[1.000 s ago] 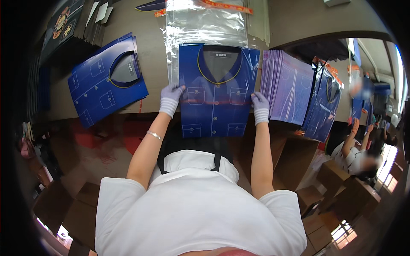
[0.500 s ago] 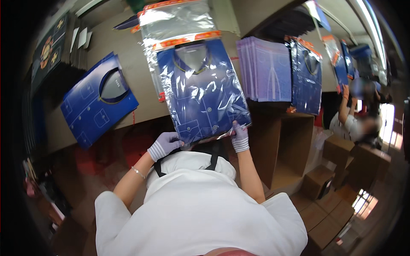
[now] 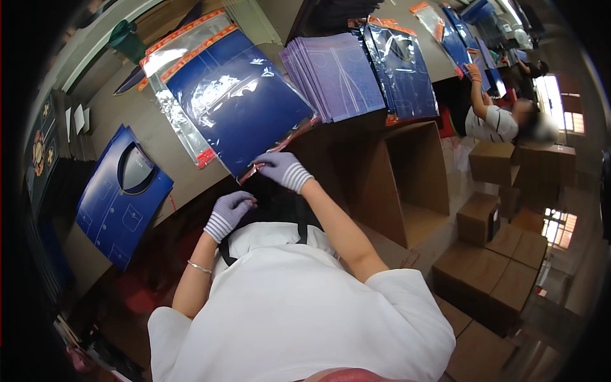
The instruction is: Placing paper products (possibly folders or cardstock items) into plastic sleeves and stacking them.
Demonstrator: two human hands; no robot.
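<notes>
A blue folded shirt in a clear plastic bag [image 3: 242, 108] lies back side up on the brown table [image 3: 153, 137]. My right hand [image 3: 283, 170], in a striped glove, pinches the bag's near edge, where a red-taped flap sticks out. My left hand [image 3: 229, 213], also gloved, is off the bag, close to my chest at the table's edge. Its fingers are curled and nothing shows in them. Under the bagged shirt lie empty clear bags [image 3: 181, 127] with red strips.
A flat blue shirt-shaped card [image 3: 121, 197] lies at the left. A stack of purple cards [image 3: 337, 83] and bagged shirts [image 3: 401, 70] lie to the right. An open cardboard box [image 3: 407, 178] stands below them, with closed boxes [image 3: 503, 254] on the floor. Another person [image 3: 496, 118] works at the far right.
The bagged shirt has been turned from front side up to back side up. My left hand let go of it and drew back toward my body; my right hand stays at the flap.
</notes>
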